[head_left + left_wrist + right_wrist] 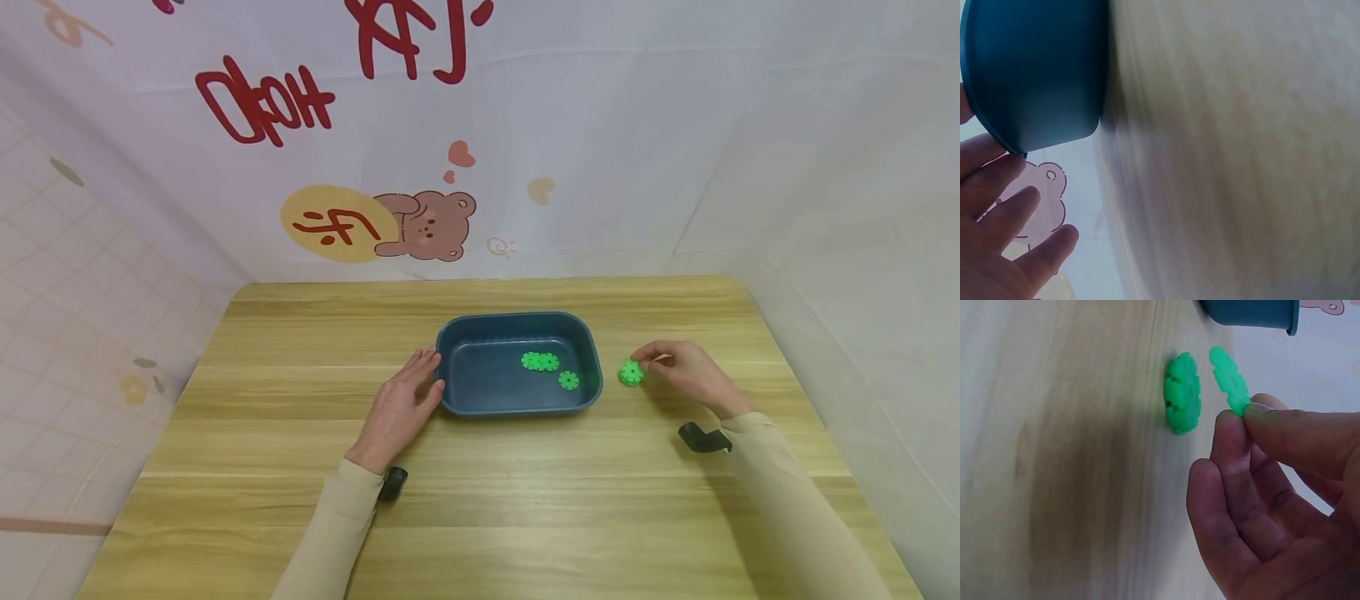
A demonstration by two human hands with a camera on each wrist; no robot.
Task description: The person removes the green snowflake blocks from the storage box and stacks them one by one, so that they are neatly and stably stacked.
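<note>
Between thumb and forefinger my right hand (pixel 692 377) pinches one green notched disc (pixel 1230 378), held above a small stack of like discs (pixel 1182 394) on the table. This is to the right of a dark blue rectangular tray (pixel 495 412). Inside the tray lie several green discs, some overlapping in a row (pixel 540 361) and a single disc (pixel 568 381) nearer the front right. My left hand (pixel 397 408) rests with fingers extended at the tray's left side, fingertips touching its rim, as the left wrist view (pixel 997 219) also shows.
The wooden table (pixel 525 500) carries the tray near its back part. A white curtain (pixel 600 167) with a printed bear and red characters hangs behind it, and more curtain hangs at both sides. A black wrist strap piece (pixel 705 437) juts from the right wrist.
</note>
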